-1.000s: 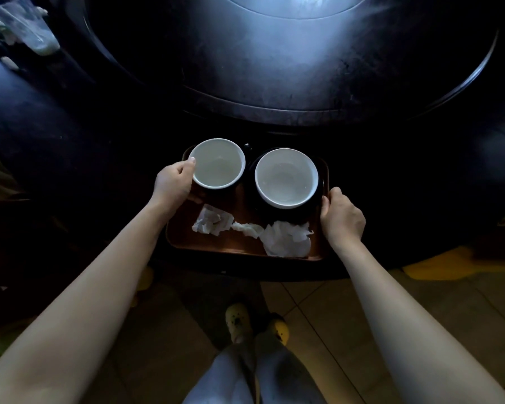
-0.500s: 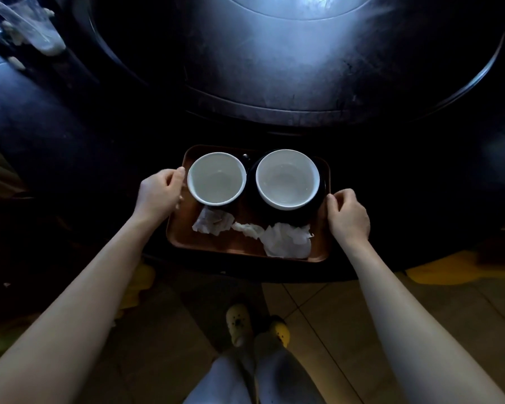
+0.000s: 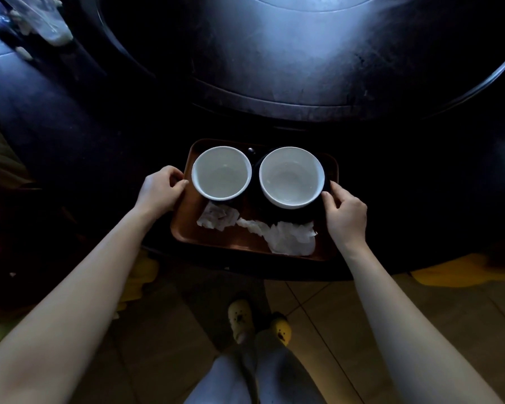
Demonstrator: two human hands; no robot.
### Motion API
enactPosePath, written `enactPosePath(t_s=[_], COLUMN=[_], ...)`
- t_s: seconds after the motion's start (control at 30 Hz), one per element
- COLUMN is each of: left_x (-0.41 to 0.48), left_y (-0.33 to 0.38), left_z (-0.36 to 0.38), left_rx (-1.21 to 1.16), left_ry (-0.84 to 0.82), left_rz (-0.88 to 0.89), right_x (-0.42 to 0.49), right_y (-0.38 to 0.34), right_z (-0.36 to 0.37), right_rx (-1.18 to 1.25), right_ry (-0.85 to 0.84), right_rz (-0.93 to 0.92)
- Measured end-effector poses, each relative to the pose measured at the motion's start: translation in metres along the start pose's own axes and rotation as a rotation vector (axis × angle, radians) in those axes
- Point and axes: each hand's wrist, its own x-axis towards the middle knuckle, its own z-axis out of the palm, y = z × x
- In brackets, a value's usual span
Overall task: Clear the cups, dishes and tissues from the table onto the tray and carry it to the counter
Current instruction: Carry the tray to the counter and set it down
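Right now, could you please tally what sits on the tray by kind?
White bowls: 2, left and right
Crumpled tissues: 2, left and right
Total: 4 on the brown tray; a small dark thing behind the bowls is too dim to tell.

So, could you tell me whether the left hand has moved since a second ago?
Yes. The left hand slid outward from the left bowl to the tray edge.

No writing to read anywhere here — the two white bowls (image 3: 221, 173) are plain, the brown tray (image 3: 187, 228) bears no mark, and the crumpled tissues (image 3: 289, 237) show no print or number.
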Motion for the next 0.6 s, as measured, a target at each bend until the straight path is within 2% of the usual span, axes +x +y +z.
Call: enactPosePath(t_s=[0.1,0.17,0.27,0.4,0.53,0.6], left_x=[-0.001,-0.002,-0.002,-0.001,0.003,0.005], left_y=[0.001,0.001,-0.001,0.002,0.008,0.006], left_z=[0.000,-0.001,-0.003,0.001,0.005,0.004], left_rx=[-0.022,-0.026,0.061,0.319,0.360,0.348], left_ry=[0.003,-0.014,-0.052,-0.029,-0.013,-0.010], left_rz=[0.017,0.020,0.018,0.035,0.034,0.033], right_x=[-0.003,-0.002,0.002,0.013,0.036,0.042], right_y=[0.001,0.002,0.008,0.007,0.005,0.007], right_z=[0.000,-0.003,-0.009,-0.011,-0.015,-0.018], right_rx=[0.020,0.024,-0.103,-0.384,-0.385,-0.340], right_ry=[0.006,0.071,0.114,-0.105,-0.255,-0.323], right_rz=[-0.016,-0.026,0.055,0.129,0.266,0.278])
